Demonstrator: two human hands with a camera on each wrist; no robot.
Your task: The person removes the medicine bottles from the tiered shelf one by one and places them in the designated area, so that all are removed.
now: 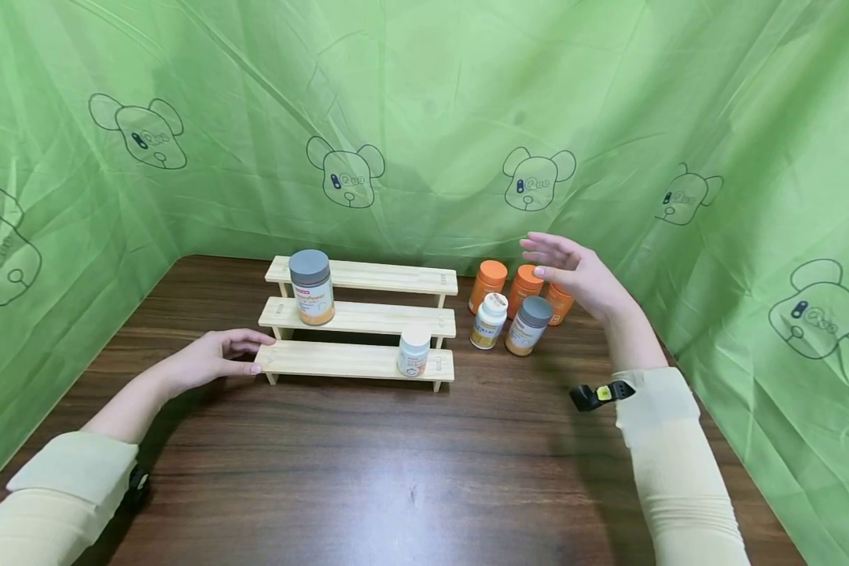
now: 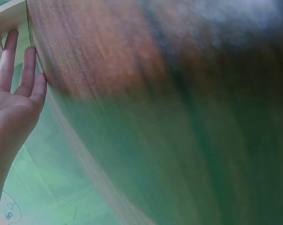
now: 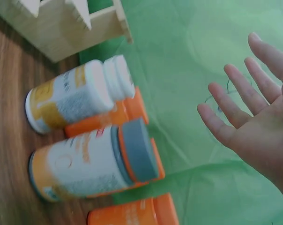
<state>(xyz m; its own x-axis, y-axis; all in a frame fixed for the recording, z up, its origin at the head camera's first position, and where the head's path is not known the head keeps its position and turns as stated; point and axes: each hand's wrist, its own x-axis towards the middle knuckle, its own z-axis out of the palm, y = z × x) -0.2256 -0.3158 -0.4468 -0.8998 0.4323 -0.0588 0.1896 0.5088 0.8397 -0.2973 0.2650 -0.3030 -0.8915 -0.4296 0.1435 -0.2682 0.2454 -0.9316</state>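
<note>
Rack and capped containers, with clock directions taken in the head view from the middle of the rack (image 1: pixel 396 278). The left jar (image 1: pixel 313 299), grey-capped, stands upright on the middle step (image 1: pixel 385 318) at 10 o'clock; the small bottle (image 1: pixel 413 358), white, stands on the bottom step (image 1: pixel 332 358) at 4 o'clock. On the table (image 1: pixel 325 479) at 3 o'clock, three orange bottles (image 1: pixel 484 297) stand behind the white yellow-label bottle (image 1: pixel 488 324) and the grey-capped right jar (image 1: pixel 526 332). Caps and labels conceal all contents. The left hand (image 1: pixel 211 362), fingers extended and relaxed, touches the bottom step's end at about 8:30; whether it bears any weight cannot be told. The right hand (image 1: pixel 575 277), open and holding nothing, hovers above the orange bottles, apart from them. The front containers partly mask the orange bottles; the right wrist view cuts one off at its lower border. The left wrist view is largely blurred, showing only a corner of the rack. A strip of table separates rack and cluster; broader table extends toward 6 o'clock. The green curtain (image 1: pixel 431 79) bounds the table's far edge at 12 o'clock.
</note>
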